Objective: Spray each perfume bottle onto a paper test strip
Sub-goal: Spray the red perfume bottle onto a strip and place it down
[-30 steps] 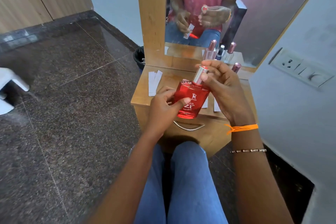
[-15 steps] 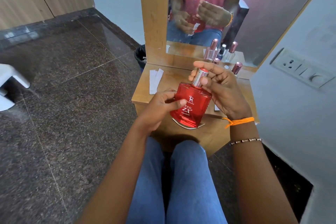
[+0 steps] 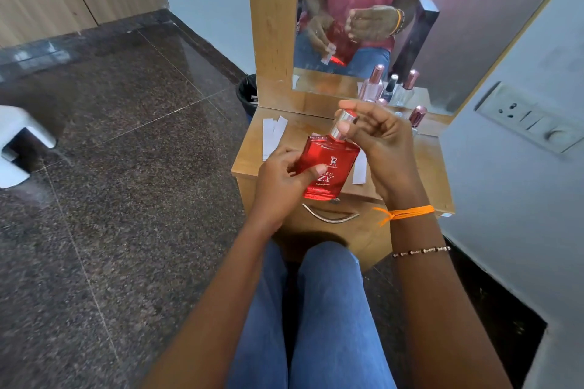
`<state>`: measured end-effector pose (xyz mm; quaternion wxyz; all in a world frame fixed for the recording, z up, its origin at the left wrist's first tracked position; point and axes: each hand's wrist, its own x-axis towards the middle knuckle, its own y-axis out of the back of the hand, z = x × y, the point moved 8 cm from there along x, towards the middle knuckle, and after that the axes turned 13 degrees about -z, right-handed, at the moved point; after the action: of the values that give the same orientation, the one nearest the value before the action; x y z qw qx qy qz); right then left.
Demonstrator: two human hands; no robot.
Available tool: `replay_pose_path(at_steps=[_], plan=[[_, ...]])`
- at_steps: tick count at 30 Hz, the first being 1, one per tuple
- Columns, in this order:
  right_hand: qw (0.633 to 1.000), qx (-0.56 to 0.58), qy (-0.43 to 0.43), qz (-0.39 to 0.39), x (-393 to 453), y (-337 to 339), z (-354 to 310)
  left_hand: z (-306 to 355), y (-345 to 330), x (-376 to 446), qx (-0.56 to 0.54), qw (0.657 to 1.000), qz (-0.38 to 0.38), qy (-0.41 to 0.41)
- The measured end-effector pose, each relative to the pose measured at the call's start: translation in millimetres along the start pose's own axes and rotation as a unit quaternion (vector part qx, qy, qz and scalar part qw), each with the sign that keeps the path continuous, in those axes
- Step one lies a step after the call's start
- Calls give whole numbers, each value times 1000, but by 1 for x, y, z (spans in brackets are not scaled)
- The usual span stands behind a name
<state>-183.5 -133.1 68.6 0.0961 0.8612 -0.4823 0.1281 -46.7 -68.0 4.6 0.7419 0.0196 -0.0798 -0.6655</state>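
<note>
Above the front edge of the small wooden dressing table, I have the flat red glass perfume bottle held up in the air, clear of the wood, label facing me. My left hand has its grip pinching the bottle's lower body, thumb across the label, so the glass stays steady. The mirror shows a white paper strip sticking out under that same hand, so I judge I am keeping strip and bottle together. My right hand curls its grip around the silver metal cap, thumb on its side and forefinger over the top, placed either to pull the cap off or press it; I cannot tell which.

Spare white paper test strips lie by the table's back left corner, within easy reach. The other pink-capped bottles wait along the back edge, beside the mirror, out of my way.
</note>
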Motion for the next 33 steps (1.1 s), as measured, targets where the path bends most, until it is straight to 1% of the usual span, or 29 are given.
replay_pose_path(at_steps=[2,4,5,6,8,10,11,13,15,16,20,27,31,33], plan=[[998,43,21,-49,2,0,-5,-6,-1,4,-79,994,-69,14],[988,122,50,-86,4,5,-14,-15,-8,1,-168,972,-162,41],[982,152,56,-99,6,10,-20,-19,-12,-4,-205,958,-191,56],[978,166,53,-113,7,14,-25,-21,-14,-9,-226,952,-200,60],[977,158,24,-138,7,15,-26,-24,-13,-13,-232,954,-181,49],[980,145,-16,-133,2,8,-12,-26,-12,-10,-207,965,-154,45],[985,124,-33,-112,-2,4,-3,-26,-11,-8,-192,970,-142,45],[996,33,-45,-64,-12,0,10,-26,-10,-5,-180,975,-115,54],[997,-64,-36,-27,-22,-3,19,-23,-11,-3,-192,975,-100,53],[996,-81,-26,-11,-25,-5,21,-19,-12,-3,-201,973,-96,54],[997,-69,13,31,-30,-7,23,-12,-16,-4,-205,972,-88,68],[994,-51,21,96,-36,-2,22,-4,-18,-3,-166,979,-93,72],[995,-29,8,94,-38,0,29,-5,-18,-2,-148,982,-92,77],[998,-2,-11,56,-35,-1,36,-7,-15,-2,-125,986,-83,71]])
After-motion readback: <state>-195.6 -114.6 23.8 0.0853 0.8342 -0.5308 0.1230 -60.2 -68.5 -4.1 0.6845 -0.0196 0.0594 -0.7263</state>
